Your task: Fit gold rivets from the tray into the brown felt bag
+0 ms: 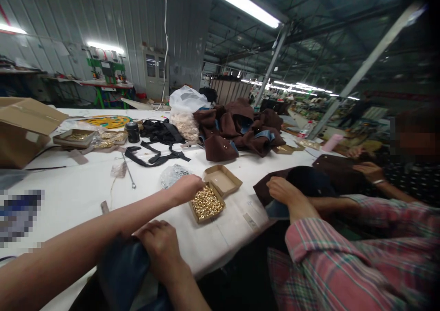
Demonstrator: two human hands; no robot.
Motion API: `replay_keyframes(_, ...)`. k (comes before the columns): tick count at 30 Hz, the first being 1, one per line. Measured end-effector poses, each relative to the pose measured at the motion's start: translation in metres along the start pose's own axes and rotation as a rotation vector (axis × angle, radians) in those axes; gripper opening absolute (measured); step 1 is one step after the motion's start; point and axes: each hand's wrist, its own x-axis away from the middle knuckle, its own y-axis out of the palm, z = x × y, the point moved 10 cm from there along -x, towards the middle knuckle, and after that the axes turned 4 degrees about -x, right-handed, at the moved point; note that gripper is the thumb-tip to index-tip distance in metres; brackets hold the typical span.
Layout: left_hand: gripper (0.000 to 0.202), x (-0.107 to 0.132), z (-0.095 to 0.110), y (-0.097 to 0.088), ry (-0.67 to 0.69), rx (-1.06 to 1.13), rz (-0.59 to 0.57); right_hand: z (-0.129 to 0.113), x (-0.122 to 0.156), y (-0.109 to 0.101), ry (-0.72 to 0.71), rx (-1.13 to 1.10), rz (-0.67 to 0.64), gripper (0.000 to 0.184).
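Observation:
My left hand [187, 189] reaches over the near-left edge of a small cardboard box [205, 220] filled with gold-coloured metal studs [208, 202]. Its fingers are bunched together at the studs, and the fingertips are hidden. Below my left forearm, my right hand [161, 242] is closed on a dark blue fabric piece [123, 270], which hangs folded at the table's near edge. The box's lid [223, 179] lies upturned behind it. A clear bag of small metal parts [174, 176] sits just beyond my left hand.
A co-worker in a plaid sleeve [330, 256] handles brown fabric [268, 187] at my right; another person's hands [369, 171] are farther along. Brown pieces [227, 128] are heaped behind, with black straps [154, 155], a black jar [132, 132] and a carton [27, 123] leftward.

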Motion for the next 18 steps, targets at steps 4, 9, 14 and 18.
replay_keyframes(4, 0.015, 0.064, -0.024, -0.048, -0.146, 0.271, 0.145, -0.007, 0.003, -0.015, -0.006, -0.028, 0.077, 0.015)
replay_keyframes(9, 0.037, 0.213, -0.078, -0.065, -0.535, 0.637, 0.298, -0.025, 0.006, -0.035, -0.033, -0.131, 0.082, 0.026)
replay_keyframes(14, 0.049, 0.326, -0.072, -0.026, -0.750, 0.879, 0.376, -0.050, 0.003, -0.041, -0.076, -0.175, -0.043, 0.024)
replay_keyframes(18, 0.049, 0.351, -0.046, -0.006, -0.743, 0.989, 0.410, -0.085, 0.003, -0.052, -0.193, -0.110, -0.057, 0.022)
